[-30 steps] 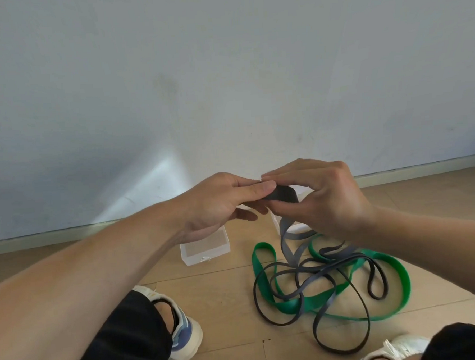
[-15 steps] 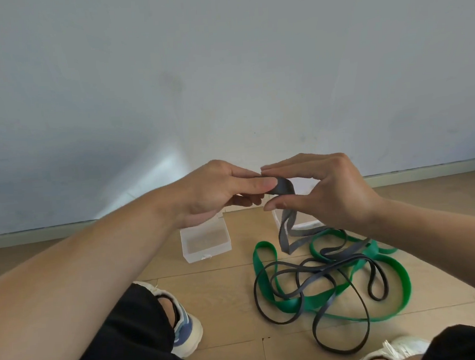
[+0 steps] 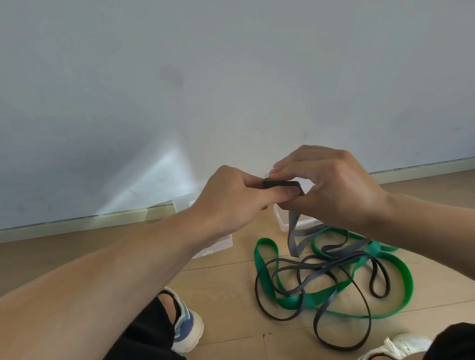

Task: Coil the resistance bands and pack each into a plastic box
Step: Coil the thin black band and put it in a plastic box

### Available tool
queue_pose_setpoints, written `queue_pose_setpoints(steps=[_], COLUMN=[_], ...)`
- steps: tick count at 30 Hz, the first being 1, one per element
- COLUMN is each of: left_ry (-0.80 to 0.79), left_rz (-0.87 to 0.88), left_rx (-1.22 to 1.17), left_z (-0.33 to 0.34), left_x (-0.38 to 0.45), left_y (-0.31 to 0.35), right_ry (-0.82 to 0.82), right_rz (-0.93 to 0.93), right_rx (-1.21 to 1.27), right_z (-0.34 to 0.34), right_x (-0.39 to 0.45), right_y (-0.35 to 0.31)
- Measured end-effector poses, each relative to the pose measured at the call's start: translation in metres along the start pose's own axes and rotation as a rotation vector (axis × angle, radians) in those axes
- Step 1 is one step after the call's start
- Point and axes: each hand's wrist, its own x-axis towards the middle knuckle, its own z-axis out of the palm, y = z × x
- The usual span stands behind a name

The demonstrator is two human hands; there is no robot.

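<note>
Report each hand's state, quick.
Left hand: pinching the coiled end of the grey band.
Right hand: fingers curled round the same grey band coil.

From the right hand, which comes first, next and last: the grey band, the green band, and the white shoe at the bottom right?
1. Grey band: pinched in the right hand, hanging just below it.
2. Green band: on the floor below the hand, under the tangle.
3. White shoe: at the bottom right edge, farthest away.
</note>
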Motion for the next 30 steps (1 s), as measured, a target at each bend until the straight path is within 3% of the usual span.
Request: queue_pose_setpoints(steps=[6, 10, 14, 18, 20, 27, 30], left_ry=[-0.213, -0.361, -0.331, -0.106, -0.066, -0.430, -0.412], left_rz=[0.058, 0.069, -0.034, -0.058, -0.028, 0.026, -0.048], left_rx=[-0.201, -0.310, -0.289, -0.167, -0.171, -0.438, -0.422], left_z=[-0.015, -0.024, -0.016, 0.000, 0.001, -0.018, -0.015], left_x=[0.011, 0.015, 0.011, 0.004, 0.004, 0.016, 0.014], left_y=[-0.001, -0.008, -0.005, -0.004, -0.003, -0.008, -0.006], right_ry=[-0.022, -0.039, -0.052, -0.065, -0.062, -0.065, -0.029], right_rz=[0.234, 0.320, 0.278, 0.143, 0.108, 0.164, 0.139], right_rx=[0.315, 0.389, 0.264, 0.145, 0.133, 0.316, 0.205], right_z=[-0.008, -0.010, -0.008, -0.004, -0.002, -0.007, -0.006], right_x=[0.000, 0.000, -0.001, 0.001, 0.003, 0.004, 0.001], right_y=[-0.004, -0.011, -0.005, -0.004, -0.006, -0.002, 0.002])
